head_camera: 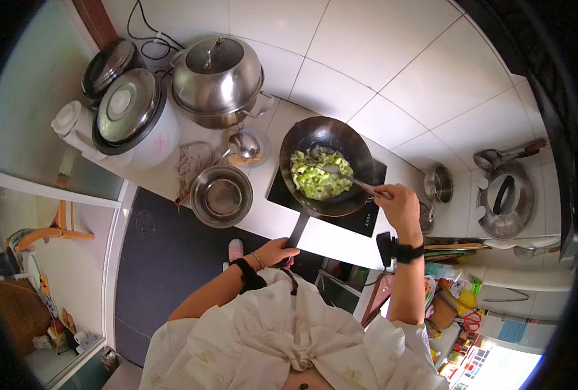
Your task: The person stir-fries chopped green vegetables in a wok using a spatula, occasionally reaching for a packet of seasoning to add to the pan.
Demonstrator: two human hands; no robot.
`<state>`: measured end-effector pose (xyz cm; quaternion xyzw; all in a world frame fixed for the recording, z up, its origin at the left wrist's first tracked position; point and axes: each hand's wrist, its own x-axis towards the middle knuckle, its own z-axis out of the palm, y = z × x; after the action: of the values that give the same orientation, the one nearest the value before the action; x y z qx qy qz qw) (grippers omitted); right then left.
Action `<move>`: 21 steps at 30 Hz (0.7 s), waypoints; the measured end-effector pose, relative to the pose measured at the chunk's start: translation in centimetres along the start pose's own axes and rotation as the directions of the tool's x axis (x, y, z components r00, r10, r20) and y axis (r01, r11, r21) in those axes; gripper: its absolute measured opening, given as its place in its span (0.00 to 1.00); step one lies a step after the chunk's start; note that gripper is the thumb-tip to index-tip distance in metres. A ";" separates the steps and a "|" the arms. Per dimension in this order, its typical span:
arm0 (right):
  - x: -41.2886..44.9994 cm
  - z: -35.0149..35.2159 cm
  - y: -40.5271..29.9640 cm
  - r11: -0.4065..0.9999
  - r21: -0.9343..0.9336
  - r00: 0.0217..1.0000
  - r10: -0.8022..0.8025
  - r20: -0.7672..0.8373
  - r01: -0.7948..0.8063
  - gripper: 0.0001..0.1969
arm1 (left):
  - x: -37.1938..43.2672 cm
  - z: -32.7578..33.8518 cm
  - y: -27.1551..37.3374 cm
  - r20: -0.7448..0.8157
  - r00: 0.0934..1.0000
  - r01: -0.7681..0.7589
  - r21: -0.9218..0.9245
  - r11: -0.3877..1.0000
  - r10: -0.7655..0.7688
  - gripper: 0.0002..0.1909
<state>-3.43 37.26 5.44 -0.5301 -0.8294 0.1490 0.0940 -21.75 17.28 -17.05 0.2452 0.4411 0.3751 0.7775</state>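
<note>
A dark wok sits on a black induction cooktop in front of me. Chopped green vegetables fill the bottom of the wok. My left hand is wrapped around the wok's handle, which points toward my body. With my right hand I grip a spatula by its handle from the wok's right side. The spatula's blade lies among the vegetables, partly covered by them.
Left of the wok stand an empty metal bowl, a ladle resting over a clear bowl, and a crumpled cloth. Behind them are a lidded steel pot and a rice cooker. A small saucepan stands at right.
</note>
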 end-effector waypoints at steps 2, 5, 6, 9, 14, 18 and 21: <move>-1.9 -1.3 0.4 1.000 -0.021 1.000 -0.020 -0.015 0.020 0.11 | -0.3 0.9 1.1 -0.034 0.999 -0.012 -0.034 0.999 0.011 0.13; -4.5 -3.7 1.0 1.000 0.011 1.000 0.001 0.012 -0.001 0.09 | -0.8 1.8 2.0 -0.049 0.998 0.028 -0.049 0.998 -0.031 0.14; -5.1 -4.2 0.6 1.000 0.030 1.000 0.007 0.026 -0.007 0.10 | -0.8 1.9 1.7 -0.085 0.996 0.018 0.009 1.000 -0.017 0.16; -7.2 -5.2 0.1 0.995 0.020 0.991 0.096 0.092 -0.098 0.11 | -0.7 2.1 2.1 -0.056 0.998 -0.026 0.140 0.990 0.034 0.19; -7.9 -1.4 -0.3 0.999 -0.018 0.999 -0.037 -0.009 0.037 0.09 | -1.0 2.4 2.3 -0.067 0.997 -0.033 0.150 0.988 0.043 0.21; -6.0 2.5 0.0 0.999 -0.004 0.988 -0.050 -0.149 0.050 0.08 | -0.1 2.0 1.9 -0.069 0.997 -0.004 0.162 0.987 0.015 0.18; -5.2 2.9 1.1 0.999 0.010 0.972 0.044 -0.231 -0.042 0.08 | -0.3 2.4 1.9 -0.103 0.995 0.002 0.142 0.990 0.013 0.19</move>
<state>-1.23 32.51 2.33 -0.5615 -0.8007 0.0905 0.1881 -20.45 18.03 -14.37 0.2811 0.5056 0.3572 0.7333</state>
